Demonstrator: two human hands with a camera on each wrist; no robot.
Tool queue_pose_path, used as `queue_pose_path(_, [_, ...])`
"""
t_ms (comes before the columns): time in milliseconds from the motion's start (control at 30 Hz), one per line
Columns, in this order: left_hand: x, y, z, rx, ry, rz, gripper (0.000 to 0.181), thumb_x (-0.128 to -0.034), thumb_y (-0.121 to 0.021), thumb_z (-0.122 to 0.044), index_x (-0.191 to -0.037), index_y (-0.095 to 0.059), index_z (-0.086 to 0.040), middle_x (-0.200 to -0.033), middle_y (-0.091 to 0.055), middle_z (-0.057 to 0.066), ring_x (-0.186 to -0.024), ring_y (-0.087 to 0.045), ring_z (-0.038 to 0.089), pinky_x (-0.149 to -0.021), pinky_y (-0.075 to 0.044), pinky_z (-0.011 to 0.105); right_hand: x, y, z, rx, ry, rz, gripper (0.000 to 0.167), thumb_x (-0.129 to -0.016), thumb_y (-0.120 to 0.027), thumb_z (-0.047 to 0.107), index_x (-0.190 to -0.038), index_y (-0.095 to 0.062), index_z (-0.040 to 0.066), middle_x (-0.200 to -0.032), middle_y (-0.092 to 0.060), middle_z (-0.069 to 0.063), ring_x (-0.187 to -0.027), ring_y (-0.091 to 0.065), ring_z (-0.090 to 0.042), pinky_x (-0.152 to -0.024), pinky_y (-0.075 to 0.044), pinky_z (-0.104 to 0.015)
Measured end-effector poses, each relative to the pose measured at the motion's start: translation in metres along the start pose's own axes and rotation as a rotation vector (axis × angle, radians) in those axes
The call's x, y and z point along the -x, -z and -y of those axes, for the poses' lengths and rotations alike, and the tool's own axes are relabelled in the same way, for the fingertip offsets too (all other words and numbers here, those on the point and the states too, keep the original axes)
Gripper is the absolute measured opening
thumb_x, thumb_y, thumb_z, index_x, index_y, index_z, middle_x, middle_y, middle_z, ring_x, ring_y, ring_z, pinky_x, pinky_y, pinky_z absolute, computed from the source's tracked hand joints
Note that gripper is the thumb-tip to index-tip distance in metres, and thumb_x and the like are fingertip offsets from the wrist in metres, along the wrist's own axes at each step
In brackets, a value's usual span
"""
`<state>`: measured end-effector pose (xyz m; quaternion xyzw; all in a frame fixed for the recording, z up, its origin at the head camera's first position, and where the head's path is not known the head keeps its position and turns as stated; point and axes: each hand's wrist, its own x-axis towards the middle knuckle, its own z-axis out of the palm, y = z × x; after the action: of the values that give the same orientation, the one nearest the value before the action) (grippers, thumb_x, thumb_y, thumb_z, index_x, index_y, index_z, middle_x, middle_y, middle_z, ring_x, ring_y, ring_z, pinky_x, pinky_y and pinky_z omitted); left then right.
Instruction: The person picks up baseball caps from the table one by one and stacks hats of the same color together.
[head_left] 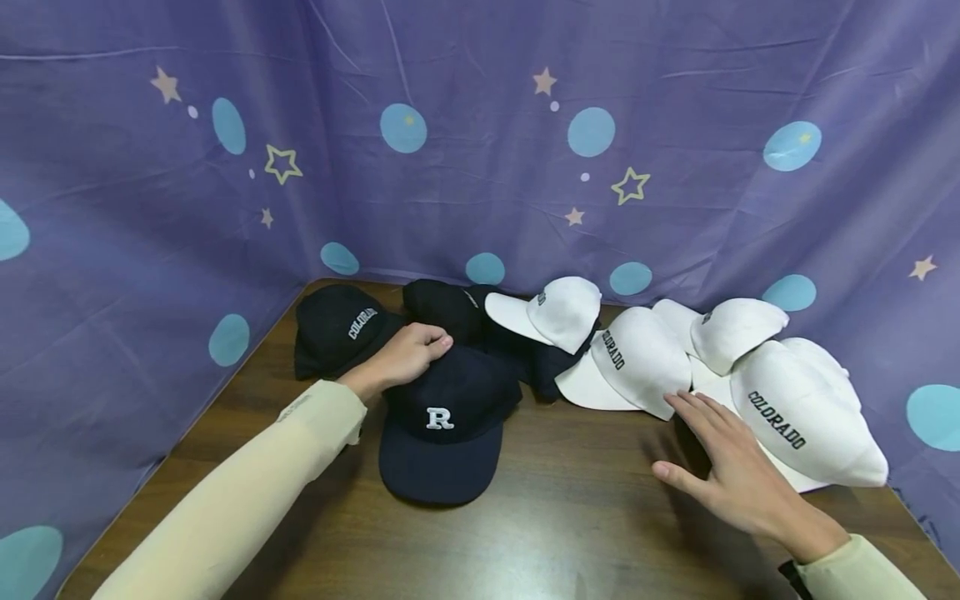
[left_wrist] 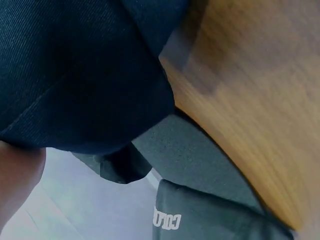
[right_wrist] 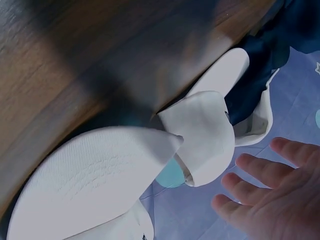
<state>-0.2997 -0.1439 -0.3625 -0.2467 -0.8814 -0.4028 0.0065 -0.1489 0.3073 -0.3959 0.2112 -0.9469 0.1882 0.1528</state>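
Head view: caps lie on a wooden table (head_left: 570, 517), dark ones mostly to the left, white ones to the right. The left hand (head_left: 408, 354) pinches the crown of a navy cap (head_left: 468, 421), which sits at the front of the dark group, brim toward the person. The right hand (head_left: 738, 475), fingers spread and holding nothing, hovers near a large white cap (head_left: 806, 408). Work looks partway: the colours lie largely apart, but a small white cap (head_left: 566, 308) overlaps the dark ones, and the navy cap is not yet let go. It bears a white "R"; a black cap (head_left: 341, 329) reads "COLORADO", as do the large white cap and a middle white cap (head_left: 645, 354) (no maker's label shows).

Left wrist view: a fingertip (left_wrist: 17, 175) meets the navy cloth's edge; below, "COLO" shows on black fabric, the rest hidden.

Right wrist view: four fingers reach out empty, apart from the white caps; no full word is legible.
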Motion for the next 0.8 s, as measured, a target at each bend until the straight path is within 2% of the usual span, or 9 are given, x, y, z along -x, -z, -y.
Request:
queue_pose_path(133, [0.006,0.004,-0.001,0.079,0.058,0.003,0.038,-0.1067,-0.052,-0.015,-0.07,-0.055,-0.009,-0.066,-0.047,-0.003,-0.066,-0.051,0.016,-0.067,-0.042,0.03,-0.001,-0.002,0.001,0.002,0.011,-0.01,0.091,-0.084,-0.082,0.047,-0.16,-0.037,0.022,-0.156,-0.043,-0.02,-0.145,-0.032,-0.044,-0.116,-0.024,-0.061])
queue_pose_path(233, [0.01,0.008,-0.002,0.116,0.081,0.005,0.037,-0.1073,-0.05,-0.016,-0.072,-0.057,-0.007,-0.067,-0.05,-0.002,-0.069,-0.053,0.016,-0.069,-0.043,0.03,-0.002,-0.004,0.002,0.005,0.017,-0.012,0.091,-0.084,-0.082,0.047,-0.16,-0.037,0.022,-0.156,-0.043,-0.02,-0.146,-0.032,-0.043,-0.119,-0.022,-0.055])
queue_pose_path(367, [0.016,0.014,-0.004,0.142,0.098,0.006,0.036,-0.1071,-0.05,-0.015,-0.073,-0.058,-0.006,-0.069,-0.052,-0.002,-0.07,-0.055,0.016,-0.069,-0.044,0.029,-0.004,-0.006,0.003,0.005,0.02,-0.012,0.092,-0.084,-0.082,0.048,-0.16,-0.037,0.022,-0.157,-0.042,-0.019,-0.146,-0.032,-0.042,-0.118,-0.023,-0.055])
queue_pose_path(600, [0.025,0.02,-0.004,0.112,0.083,0.033,0.035,-0.1062,-0.051,-0.012,-0.073,-0.059,-0.006,-0.069,-0.052,-0.002,-0.07,-0.054,0.015,-0.067,-0.044,0.027,-0.006,-0.006,0.007,-0.003,0.023,-0.015,0.092,-0.083,-0.082,0.048,-0.16,-0.037,0.024,-0.157,-0.042,-0.018,-0.145,-0.033,-0.043,-0.114,-0.027,-0.059])
queue_pose_path(800, [0.029,0.026,0.0,0.068,0.071,0.022,0.037,-0.1059,-0.052,-0.013,-0.07,-0.055,-0.007,-0.066,-0.047,-0.003,-0.066,-0.051,0.015,-0.065,-0.042,0.028,-0.006,-0.008,0.01,-0.018,0.033,-0.024,0.093,-0.083,-0.083,0.047,-0.16,-0.036,0.024,-0.157,-0.043,-0.019,-0.144,-0.033,-0.046,-0.114,-0.027,-0.06])
